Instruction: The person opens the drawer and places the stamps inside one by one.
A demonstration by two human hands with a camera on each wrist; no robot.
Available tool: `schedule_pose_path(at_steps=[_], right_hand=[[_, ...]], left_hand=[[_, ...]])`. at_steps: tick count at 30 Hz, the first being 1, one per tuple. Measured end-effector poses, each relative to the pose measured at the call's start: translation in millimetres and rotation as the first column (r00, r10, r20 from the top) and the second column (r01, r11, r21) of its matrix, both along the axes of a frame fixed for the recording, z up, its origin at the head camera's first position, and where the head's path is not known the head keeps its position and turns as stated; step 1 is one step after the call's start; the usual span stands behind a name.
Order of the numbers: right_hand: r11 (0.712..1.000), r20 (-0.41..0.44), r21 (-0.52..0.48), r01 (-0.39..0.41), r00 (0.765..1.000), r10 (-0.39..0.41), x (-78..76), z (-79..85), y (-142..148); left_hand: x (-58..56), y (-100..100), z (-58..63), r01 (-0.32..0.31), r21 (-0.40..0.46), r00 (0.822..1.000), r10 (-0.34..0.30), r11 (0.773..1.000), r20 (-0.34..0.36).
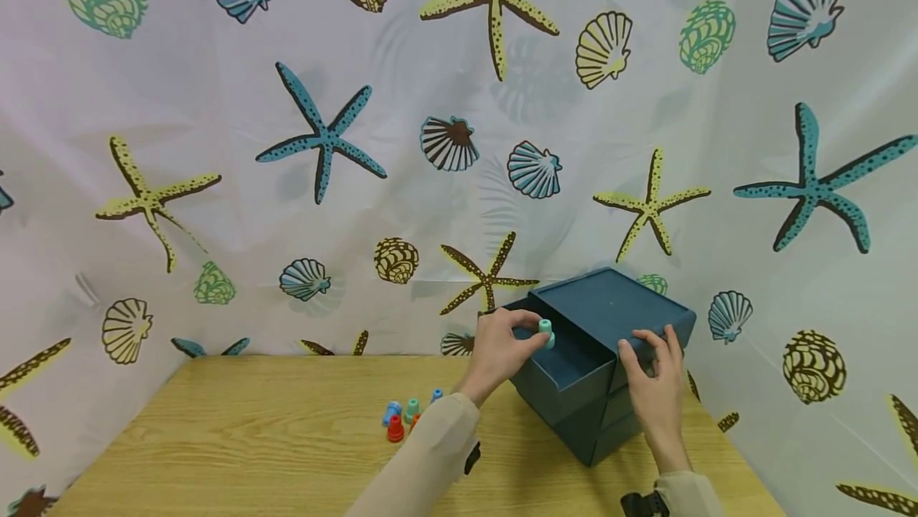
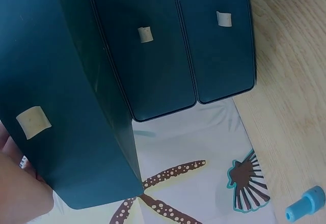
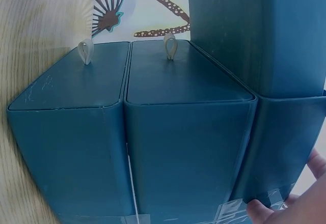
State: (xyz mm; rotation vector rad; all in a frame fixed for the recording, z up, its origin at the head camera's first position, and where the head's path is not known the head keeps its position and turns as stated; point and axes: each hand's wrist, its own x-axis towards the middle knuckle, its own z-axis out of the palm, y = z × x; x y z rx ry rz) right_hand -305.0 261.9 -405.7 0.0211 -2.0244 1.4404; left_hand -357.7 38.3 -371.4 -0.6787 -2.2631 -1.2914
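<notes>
My left hand (image 1: pixel 502 350) pinches a small teal peg (image 1: pixel 545 327) between thumb and fingers, above the pulled-out top drawer (image 1: pixel 534 381) of a dark blue drawer box (image 1: pixel 610 302). In the left wrist view, part of the left hand (image 2: pixel 23 196) shows beside the drawer front (image 2: pixel 76 147), and the peg is hidden. My right hand (image 1: pixel 656 377) rests with spread fingers on the box's near right top edge. In the right wrist view, its fingertips (image 3: pixel 260 211) touch the side of the box near clear tape.
Several pegs stand or lie on the wooden table (image 1: pixel 251 437) left of the box, among them a red peg (image 1: pixel 395 428), a blue peg (image 1: pixel 391 413) and a green peg (image 1: pixel 412 409). Two lower drawers (image 2: pixel 147 71) are closed, each with a pale pull tab. A shell-patterned sheet (image 1: pixel 402 206) hangs behind.
</notes>
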Motion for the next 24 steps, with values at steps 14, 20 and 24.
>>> schedule_pose_path(at_steps=[14, 20, 24], right_hand=[[1.000, -0.012, -0.006, -0.010, 1.000, 0.010, -1.5, -1.1, 0.3], [1.000, -0.013, -0.011, -0.011, 1.000, 0.011, -1.2, -1.3, 0.4], [1.000, -0.008, -0.007, -0.007, 1.000, 0.007, -1.0, -1.4, 0.3]], left_hand=[[0.7, -1.5, 0.2, 0.001, -0.016, 0.999, -0.001, 1.000, -0.048], [1.3, -2.4, -1.3, 0.011, -0.032, 0.998, -0.013, 0.999, -0.055], [1.1, -3.6, -3.5, 0.028, -0.033, 0.998, -0.030, 0.999, -0.064]])
